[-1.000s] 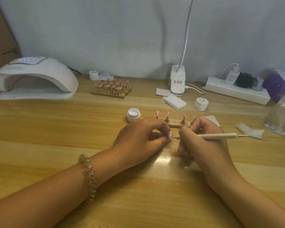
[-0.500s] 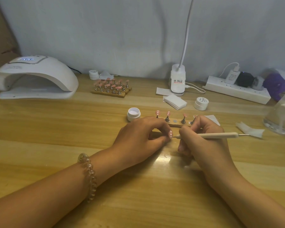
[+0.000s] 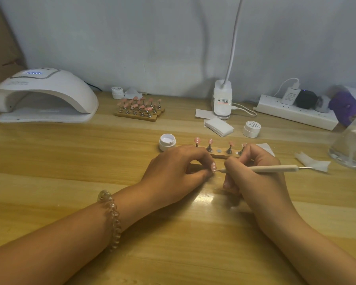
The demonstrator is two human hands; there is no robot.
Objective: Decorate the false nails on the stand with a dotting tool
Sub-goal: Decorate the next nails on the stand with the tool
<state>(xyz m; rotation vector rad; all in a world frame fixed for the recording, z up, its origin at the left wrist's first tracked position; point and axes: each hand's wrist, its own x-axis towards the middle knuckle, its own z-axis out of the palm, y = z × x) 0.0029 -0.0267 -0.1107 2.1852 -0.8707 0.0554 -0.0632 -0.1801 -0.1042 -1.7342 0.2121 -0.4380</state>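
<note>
Smudging looks the main risk: the right hand [image 3: 253, 171] grips the dotting tool [image 3: 269, 168] with its tip at a pink nail [image 3: 213, 167] pinched in the left hand [image 3: 179, 171], so a small slip could smear the dots. The stand [image 3: 224, 154] sits just beyond, an empty spot in its middle. Fingers hide the nail's holder, and the dots are barely readable.

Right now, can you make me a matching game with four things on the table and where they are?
Things:
1. nail lamp
2. open pot
3. dotting tool
4. power strip

Places:
A. in the right hand
B. far left of the table
C. back right, by the wall
D. just left of the near nail stand

Pairs: 1-B, 2-D, 3-A, 4-C
</note>
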